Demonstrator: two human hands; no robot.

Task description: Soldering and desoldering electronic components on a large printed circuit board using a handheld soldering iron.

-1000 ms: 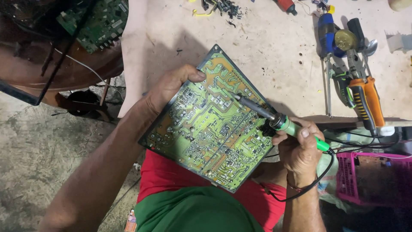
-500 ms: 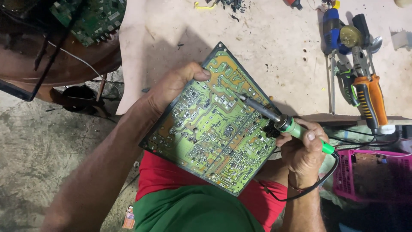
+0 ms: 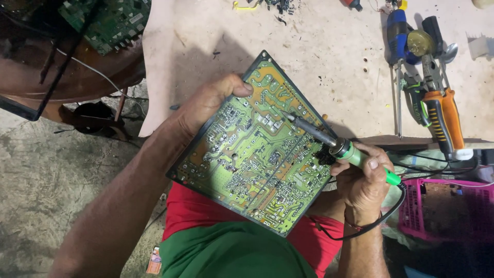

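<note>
A green circuit board [image 3: 252,154] rests tilted over my lap, solder side up, its far corner against the workbench edge. My left hand [image 3: 206,103] grips the board's upper left edge, thumb on its face. My right hand [image 3: 363,180] holds a green-handled soldering iron [image 3: 329,141] like a pen. The metal tip touches the board near its upper middle. A black cord runs from the handle down past my wrist.
The pale workbench [image 3: 319,56] carries screwdrivers and orange-handled pliers [image 3: 442,121] at the right. A pink basket [image 3: 442,208] sits low right. A second green board [image 3: 110,20] lies on a round brown stand at upper left. Concrete floor lies to the left.
The iron's tip has slid slightly along the board's upper area. Both hands keep their grips, and the view has shifted a little.
</note>
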